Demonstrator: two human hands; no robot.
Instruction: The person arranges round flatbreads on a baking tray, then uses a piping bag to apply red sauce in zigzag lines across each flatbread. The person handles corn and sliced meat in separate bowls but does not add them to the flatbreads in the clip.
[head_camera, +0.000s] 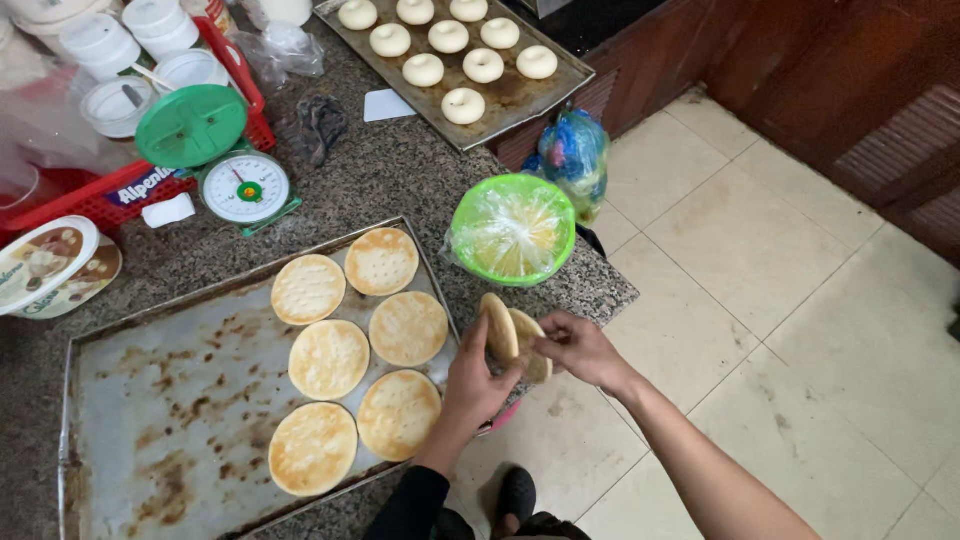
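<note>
My left hand (476, 378) grips a round baked flatbread (498, 326) held on edge, just off the right end of a worn metal baking tray (170, 410). My right hand (580, 348) holds a second flatbread (530, 340) pressed against the first. Several more golden flatbreads (328, 358) lie flat on the right half of the tray. A green bowl (513, 230) covered with clear plastic film sits on the granite counter (400, 170) just above my hands.
A second tray (520, 95) with several pale dough rounds lies at the counter's far end. A green kitchen scale (243, 186), a red basket of white tubs (110, 190) and a lidded tub (45, 262) stand at the left. Tiled floor (780, 300) lies to the right.
</note>
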